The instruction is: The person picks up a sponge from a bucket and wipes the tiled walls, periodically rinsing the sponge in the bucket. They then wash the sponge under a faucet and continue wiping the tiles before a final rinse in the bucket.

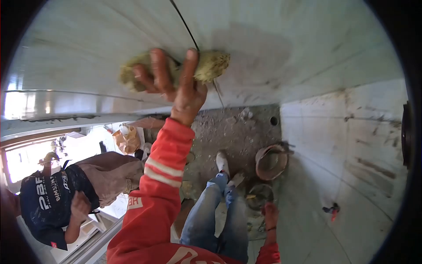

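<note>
My left hand (176, 86), in a red sleeve with white stripes, presses a yellowish sponge (211, 65) flat against a pale tiled wall (272, 48), fingers spread over it. The sponge lies across a dark grout line (184, 24). My right hand (271, 215) hangs low beside my jeans, close to the side wall and just below a small round bowl (259, 196). It is too small to tell whether it holds anything.
A reddish bucket (271, 163) stands on the rough, dusty floor (237, 127) by my shoes. A small red object (330, 210) sticks out of the right-hand tiled wall. Another person in a dark printed shirt (52, 198) crouches at the left, near a doorway.
</note>
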